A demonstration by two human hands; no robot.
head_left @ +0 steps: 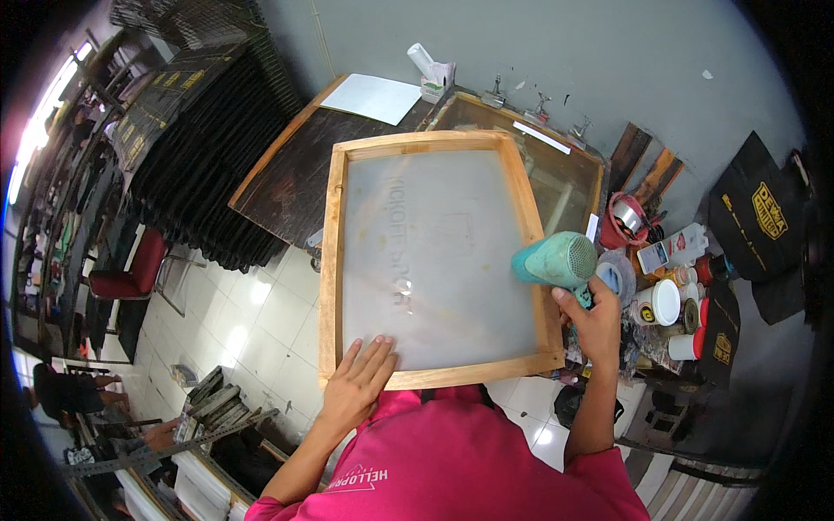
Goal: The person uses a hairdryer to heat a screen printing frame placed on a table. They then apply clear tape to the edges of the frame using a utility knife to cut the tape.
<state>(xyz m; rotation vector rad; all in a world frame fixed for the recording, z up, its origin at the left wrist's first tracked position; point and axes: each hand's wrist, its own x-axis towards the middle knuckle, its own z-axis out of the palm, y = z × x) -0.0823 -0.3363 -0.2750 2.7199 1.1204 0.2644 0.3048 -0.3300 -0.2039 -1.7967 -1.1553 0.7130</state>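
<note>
Head view shows me the right grip (597,319) wrapped round a teal dryer (560,259), apparently to hold its nozzle (524,263) over the wood-framed screen (434,260) left of that grip; the left grip (363,373), flat and unclenched, rests on the screen's near edge, seemingly steadying it
</note>
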